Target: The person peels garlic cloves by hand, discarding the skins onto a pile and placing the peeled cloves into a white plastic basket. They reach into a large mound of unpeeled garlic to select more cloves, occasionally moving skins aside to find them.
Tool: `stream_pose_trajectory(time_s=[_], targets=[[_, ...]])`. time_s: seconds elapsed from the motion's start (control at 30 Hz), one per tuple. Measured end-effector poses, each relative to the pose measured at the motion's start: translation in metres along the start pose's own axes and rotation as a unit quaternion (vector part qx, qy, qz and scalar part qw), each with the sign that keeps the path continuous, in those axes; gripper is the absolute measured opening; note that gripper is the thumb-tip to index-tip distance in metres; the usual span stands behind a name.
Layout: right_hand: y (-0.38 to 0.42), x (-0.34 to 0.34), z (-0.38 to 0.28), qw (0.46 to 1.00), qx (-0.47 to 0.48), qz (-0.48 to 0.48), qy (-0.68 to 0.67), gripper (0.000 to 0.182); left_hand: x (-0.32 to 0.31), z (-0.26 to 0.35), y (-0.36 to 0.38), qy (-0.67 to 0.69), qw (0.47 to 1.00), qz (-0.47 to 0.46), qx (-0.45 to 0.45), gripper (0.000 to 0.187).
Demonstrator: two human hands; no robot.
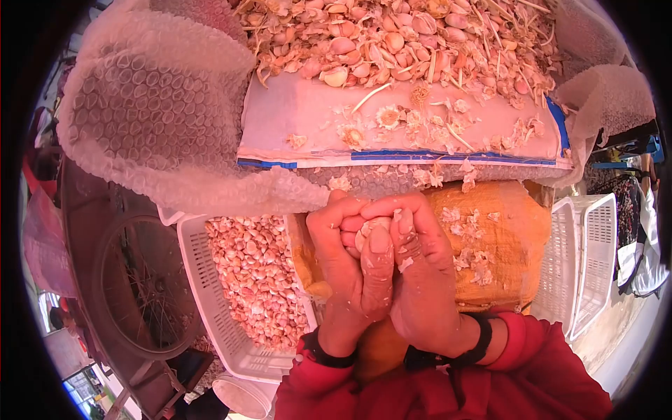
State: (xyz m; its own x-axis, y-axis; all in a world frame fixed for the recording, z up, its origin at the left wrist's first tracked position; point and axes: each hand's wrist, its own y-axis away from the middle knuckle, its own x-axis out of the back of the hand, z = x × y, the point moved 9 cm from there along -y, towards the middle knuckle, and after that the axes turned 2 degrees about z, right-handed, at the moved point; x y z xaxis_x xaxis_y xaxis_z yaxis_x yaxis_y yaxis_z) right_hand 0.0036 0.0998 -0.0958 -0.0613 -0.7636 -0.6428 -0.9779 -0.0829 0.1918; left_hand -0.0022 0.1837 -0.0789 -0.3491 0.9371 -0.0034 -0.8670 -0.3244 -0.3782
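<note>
Garlic, one head [369, 231], sits pinched between both hands; the left hand [346, 269] curls its fingers over the top while its thumb presses the front; the right hand [420, 266] wraps the other side, fingers closed tight on it. Left of the fingers a white slotted basket [203, 294] holds peeled cloves [255, 280]; beyond the fingertips lies a heap of garlic and skins [399, 42] on a sheet [294, 112]; right of the fingers sits an orange sack [504, 238].
</note>
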Motion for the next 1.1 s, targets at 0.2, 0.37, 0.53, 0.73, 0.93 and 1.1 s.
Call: stream_pose_trajectory(time_s=[0.2,0.37,0.53,0.73,0.93,1.1], targets=[[0.008,-0.001,0.035,0.989,-0.091,-0.018,-0.111,0.02,0.021,-0.003,0.014,-0.065,0.994,-0.037,-0.076,0.031],[0.016,-0.04,0.064,0.988,-0.075,-0.115,0.07,0.025,0.078,-0.011,0.028,-0.085,0.993,0.083,0.004,0.039],[0.019,-0.097,0.119,0.899,0.019,-0.288,0.329,0.036,0.194,-0.025,0.031,-0.32,0.925,0.195,0.056,0.053],[-0.005,-0.074,0.086,0.852,-0.002,-0.347,0.392,0.034,0.263,-0.015,0.054,-0.389,0.871,0.297,0.039,0.056],[-0.101,-0.035,-0.03,0.855,0.194,-0.202,0.436,0.018,0.116,-0.029,0.012,-0.275,0.957,0.078,-0.038,0.037],[-0.18,-0.034,-0.055,0.661,0.344,-0.155,0.649,0.022,0.04,-0.011,-0.018,-0.178,0.97,-0.058,-0.158,0.028]])
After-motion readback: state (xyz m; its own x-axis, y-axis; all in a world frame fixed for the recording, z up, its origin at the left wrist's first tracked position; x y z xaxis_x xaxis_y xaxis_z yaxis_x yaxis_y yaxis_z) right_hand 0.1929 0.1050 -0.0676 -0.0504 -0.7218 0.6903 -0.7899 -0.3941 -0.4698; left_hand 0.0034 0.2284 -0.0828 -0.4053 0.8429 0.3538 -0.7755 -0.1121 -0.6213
